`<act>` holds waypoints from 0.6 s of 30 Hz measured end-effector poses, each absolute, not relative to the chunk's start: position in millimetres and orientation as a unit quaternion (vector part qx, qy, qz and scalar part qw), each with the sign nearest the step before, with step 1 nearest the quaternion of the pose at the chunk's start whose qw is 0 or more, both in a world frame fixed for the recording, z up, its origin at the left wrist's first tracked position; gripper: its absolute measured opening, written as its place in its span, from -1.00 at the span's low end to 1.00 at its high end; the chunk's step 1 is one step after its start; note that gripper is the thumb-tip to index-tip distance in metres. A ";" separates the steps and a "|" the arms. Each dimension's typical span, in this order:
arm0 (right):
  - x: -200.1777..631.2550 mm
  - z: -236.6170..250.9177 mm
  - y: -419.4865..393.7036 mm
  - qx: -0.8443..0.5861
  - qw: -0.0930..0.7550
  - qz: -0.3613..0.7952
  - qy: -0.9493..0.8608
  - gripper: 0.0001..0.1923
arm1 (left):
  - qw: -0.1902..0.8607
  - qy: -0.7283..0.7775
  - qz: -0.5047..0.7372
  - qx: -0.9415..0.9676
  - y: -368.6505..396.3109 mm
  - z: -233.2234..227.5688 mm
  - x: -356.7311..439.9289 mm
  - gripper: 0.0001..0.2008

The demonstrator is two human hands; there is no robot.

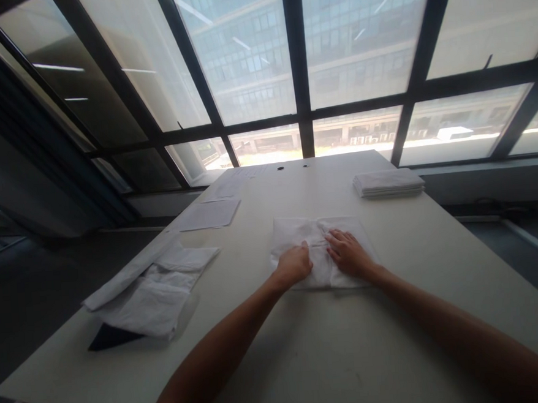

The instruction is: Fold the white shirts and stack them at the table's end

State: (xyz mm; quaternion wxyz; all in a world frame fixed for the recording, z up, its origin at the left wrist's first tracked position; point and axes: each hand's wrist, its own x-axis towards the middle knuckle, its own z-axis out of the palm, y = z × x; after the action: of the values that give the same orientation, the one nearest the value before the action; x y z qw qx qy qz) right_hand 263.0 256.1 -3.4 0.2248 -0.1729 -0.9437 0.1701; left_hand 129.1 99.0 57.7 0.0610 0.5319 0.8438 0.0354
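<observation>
Head view, looking down at a pale tabletop (307,346) in front of a big dark-framed window (297,70). Both hands on a white folded cloth (294,233) lying mid-table, a bit toward the far edge. Left hand (294,264) curled loosely, knuckles up, fingers bunched into the cloth's near-left part; looks like it is pinching fabric, but the grip itself is hidden under the hand. Right hand (349,254) open and flat, fingers spread, palm pressing the cloth's right half. Hands just beside each other, nearly touching at the cloth's centre fold. Stack of folded white cloths (388,183) near the far right edge, well apart from the hands, neatly squared. Loose pile of unfolded white cloths (153,289) at the left edge, partly hanging over it, with a dark triangular piece (110,336) poking out from under its near side. Sheets of paper (209,213) lie flat toward the far left corner, more paper (237,182) behind them. Two small dark holes (293,166) sit at the far edge. No containers visible on the table; cloths lie straight on the surface.
</observation>
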 end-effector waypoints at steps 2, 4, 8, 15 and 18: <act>257.2 2.8 252.5 -0.172 0.268 0.230 -0.920 -0.60 | 0.065 0.853 0.068 0.513 97.0 54.2 121.1 -0.51; 243.8 12.7 247.0 -0.201 0.277 0.345 -0.874 -0.68 | 0.066 0.859 0.135 0.489 94.8 52.9 111.5 -0.51; 197.7 37.2 235.4 -0.287 0.119 0.679 -0.665 -0.74 | 0.082 0.829 0.302 0.464 88.0 59.8 96.8 -0.44; 125.9 56.3 232.9 -0.355 0.052 0.723 -0.590 -0.62 | 0.099 0.785 0.380 0.478 75.4 69.5 93.9 -0.45; 117.7 50.3 243.1 -0.400 0.115 0.616 -0.669 -0.69 | 0.089 0.806 0.349 0.469 73.0 67.8 95.8 -0.43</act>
State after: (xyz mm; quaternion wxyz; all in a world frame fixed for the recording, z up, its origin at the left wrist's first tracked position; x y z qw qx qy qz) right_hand 117.7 243.1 50.3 0.1152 -0.3996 -0.6690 0.6160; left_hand 95.8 73.0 67.8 0.0891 0.4690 0.8062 0.3495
